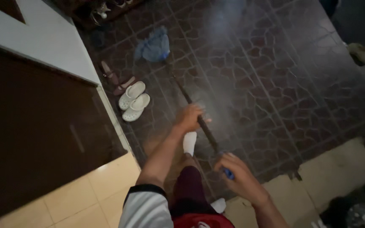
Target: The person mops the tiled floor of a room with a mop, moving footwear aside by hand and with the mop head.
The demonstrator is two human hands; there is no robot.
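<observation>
I hold a long mop handle [193,107] with both hands. My left hand [189,117] grips the dark shaft partway down. My right hand [237,171] is closed around the blue upper end of the handle, near my body. The blue mop head [154,46] rests far out on the dark patterned floor tiles [275,80]. My feet in white slippers show below the handle, one [189,142] just under my left hand.
A pair of white clogs [134,101] and pinkish sandals [117,80] lie by the white wall base at left. A dark wooden door [34,126] fills the left side. Pale tiles [89,194] form a step near me. Another shoe [360,53] lies at far right.
</observation>
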